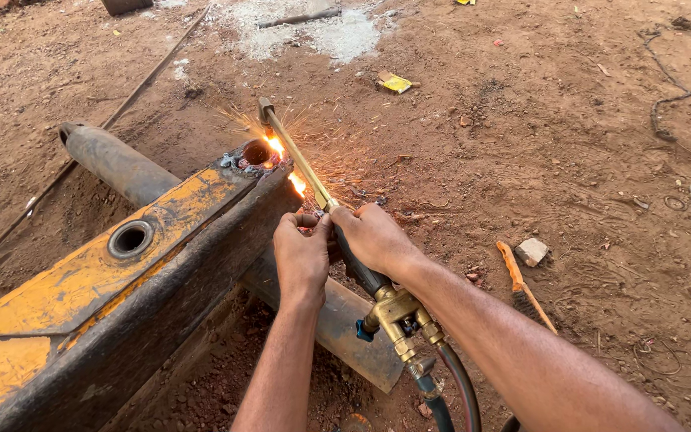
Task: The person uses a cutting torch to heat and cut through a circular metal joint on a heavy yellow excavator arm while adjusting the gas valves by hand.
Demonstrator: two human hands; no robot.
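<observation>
Yellow beam: a heavy steel beam (81, 296) with worn yellow paint on top and dark sides, running from the lower left corner up toward the middle; a round hole (130, 238) is set in its upper face.
Grey pipe: a thick grey pipe (113, 162) lies behind and under the beam, its open end toward the upper left, its lower stretch passing beneath the wrists.
Thin rod: a long thin rod (133, 94) lies on the dirt ground (569, 144) beyond the pipe, slanting toward the top.
Cut end: the far end of the beam (256, 156) is blackened around a second hole, with glowing metal and sparks spraying outward.
Cutting torch: a brass cutting torch (305, 172) reaches from the hands up to the beam's far end, its bent tip just above the glowing spot.
Left hand: the left hand (301, 256) is clenched around the torch's tube, just beside the beam's dark side.
Right hand: the right hand (373, 238) is clenched on the torch's dark handle, touching the left hand.
Valves and hoses: brass valves (397, 316) sit behind the right hand, with two hoses (449, 392) running off the bottom edge.
Wire brush: an orange-handled brush (521, 284) lies on the ground to the right, near a small pale stone (531, 251).
Yellow scrap: a small yellow scrap (396, 82) lies farther off, near a pale ash patch (321, 32).
</observation>
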